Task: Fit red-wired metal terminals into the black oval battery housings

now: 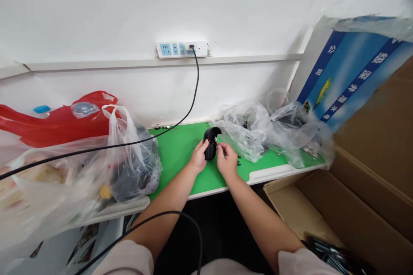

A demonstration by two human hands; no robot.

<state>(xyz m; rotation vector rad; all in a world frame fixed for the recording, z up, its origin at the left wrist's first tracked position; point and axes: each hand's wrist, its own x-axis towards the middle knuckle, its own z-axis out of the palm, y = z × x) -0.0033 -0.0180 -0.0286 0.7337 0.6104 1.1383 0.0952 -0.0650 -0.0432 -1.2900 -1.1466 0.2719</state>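
A rounded black plastic housing is held upright over the green mat, its hollow inside showing a bit of red and some metal. My left hand grips it along its left side, thumb on the front. At its right edge, my right hand has thumb and forefinger pinched together, close to the small metal part inside. Whatever sits between those fingertips is too small to make out. Several small black pieces lie on the mat just right of my right hand.
Plastic bags and a red bag crowd the left. Clear bags of parts lie at right. An open cardboard box stands below right. A black cable runs from the wall power strip across the left side.
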